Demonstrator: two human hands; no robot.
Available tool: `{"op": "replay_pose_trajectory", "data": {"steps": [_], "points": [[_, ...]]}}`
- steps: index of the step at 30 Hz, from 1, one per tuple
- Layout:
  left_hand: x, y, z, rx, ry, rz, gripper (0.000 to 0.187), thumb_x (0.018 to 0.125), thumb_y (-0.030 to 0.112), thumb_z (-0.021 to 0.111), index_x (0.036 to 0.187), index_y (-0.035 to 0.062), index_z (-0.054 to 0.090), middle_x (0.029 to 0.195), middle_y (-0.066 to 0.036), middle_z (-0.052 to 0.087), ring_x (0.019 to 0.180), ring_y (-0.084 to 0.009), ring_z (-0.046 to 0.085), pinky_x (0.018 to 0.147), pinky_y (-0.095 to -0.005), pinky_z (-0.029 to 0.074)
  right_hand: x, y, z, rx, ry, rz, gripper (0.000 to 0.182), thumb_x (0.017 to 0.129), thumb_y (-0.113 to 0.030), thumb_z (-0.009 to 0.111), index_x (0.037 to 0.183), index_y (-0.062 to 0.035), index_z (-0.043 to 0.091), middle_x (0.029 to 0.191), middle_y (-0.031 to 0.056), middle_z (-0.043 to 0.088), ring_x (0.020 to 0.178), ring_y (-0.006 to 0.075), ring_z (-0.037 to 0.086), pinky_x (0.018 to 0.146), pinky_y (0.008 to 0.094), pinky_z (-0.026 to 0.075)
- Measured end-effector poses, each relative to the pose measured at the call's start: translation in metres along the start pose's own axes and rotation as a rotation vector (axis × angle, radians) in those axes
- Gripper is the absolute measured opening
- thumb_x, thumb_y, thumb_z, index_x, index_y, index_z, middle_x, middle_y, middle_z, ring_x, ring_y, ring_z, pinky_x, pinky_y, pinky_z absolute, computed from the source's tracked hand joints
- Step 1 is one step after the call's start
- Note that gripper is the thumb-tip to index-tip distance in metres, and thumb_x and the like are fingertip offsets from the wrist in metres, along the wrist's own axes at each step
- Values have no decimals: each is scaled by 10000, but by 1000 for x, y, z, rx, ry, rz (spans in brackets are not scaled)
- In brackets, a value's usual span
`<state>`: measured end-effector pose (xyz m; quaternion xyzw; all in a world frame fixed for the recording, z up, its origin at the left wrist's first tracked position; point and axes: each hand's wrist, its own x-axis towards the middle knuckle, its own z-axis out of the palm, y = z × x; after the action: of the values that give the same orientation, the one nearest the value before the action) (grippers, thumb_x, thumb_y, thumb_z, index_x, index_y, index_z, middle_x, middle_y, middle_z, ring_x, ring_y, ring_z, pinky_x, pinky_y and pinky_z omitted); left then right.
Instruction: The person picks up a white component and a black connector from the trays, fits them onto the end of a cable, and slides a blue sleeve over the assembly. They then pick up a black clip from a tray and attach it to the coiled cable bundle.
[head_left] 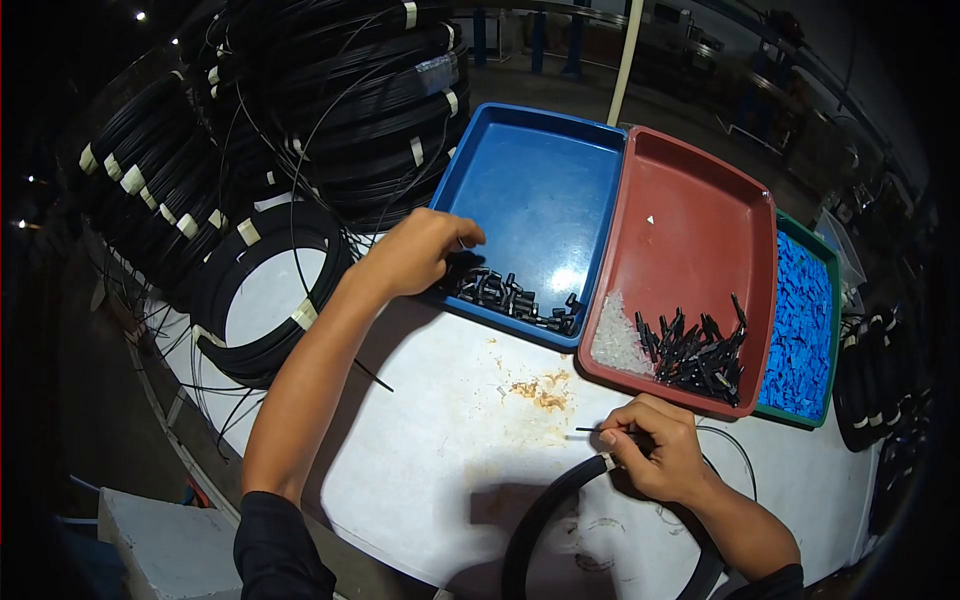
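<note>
Over the near left corner of the blue tray (540, 190) is my left hand (425, 250), its fingers curled beside small black parts (510, 298); whether it holds one is hidden. My right hand (655, 445) pinches the end of a thin black cable (588, 430), which points left. Beneath that hand a taped coil of black cable (545, 510) lies at the table's front. The red tray (690, 220) holds black pointed connectors (700, 355) and small clear pieces (617, 340).
A green tray (835, 330) of small blue pieces (800, 325) stands at the right. Another black coil (220, 300) lies on the white table (400, 450) at the left. Tall stacks of black cable coils (350, 110) rise behind it, with loose cable ends sticking out.
</note>
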<state>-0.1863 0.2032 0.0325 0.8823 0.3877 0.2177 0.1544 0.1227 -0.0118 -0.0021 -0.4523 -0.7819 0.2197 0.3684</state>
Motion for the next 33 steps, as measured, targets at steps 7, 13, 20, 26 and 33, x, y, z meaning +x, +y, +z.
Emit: {"op": "replay_pose_trajectory", "data": {"steps": [7,13,20,26,33], "points": [[-3,-6,-16,209,-80,-117,293,810,-79,636,1046,38,764,983,-156,769,957,-311,743,839,-412,569,0,0,-2,45,-23,8,63,878,-54,740,891,3,718,771,103,656,604,187,619,558,307,479],[1,-5,-10,241,-217,-166,211,826,2,700,1009,63,784,936,-142,773,927,-301,747,841,-398,564,0,2,-2,51,-26,-11,63,880,-57,742,895,0,720,770,102,654,609,188,619,562,307,479],[5,-9,-11,98,-51,-70,258,877,-119,611,1082,-34,741,1034,-177,772,1027,-282,750,957,-360,568,0,0,-3,52,-33,12,66,884,-63,741,898,-2,721,769,100,653,612,190,621,564,308,481],[0,-16,-16,196,-10,-158,283,908,-18,643,1165,53,737,1065,-106,763,1090,-259,690,969,-385,526,1,0,-4,50,-43,19,71,887,-69,739,898,0,723,769,104,653,621,191,627,575,308,487],[-9,-10,-19,544,-2,-76,263,744,6,738,987,81,803,1176,-26,706,1200,-191,586,1029,-343,436,1,-1,-4,46,-47,25,69,884,-67,742,895,-1,724,777,107,662,634,196,638,582,308,494]]}}
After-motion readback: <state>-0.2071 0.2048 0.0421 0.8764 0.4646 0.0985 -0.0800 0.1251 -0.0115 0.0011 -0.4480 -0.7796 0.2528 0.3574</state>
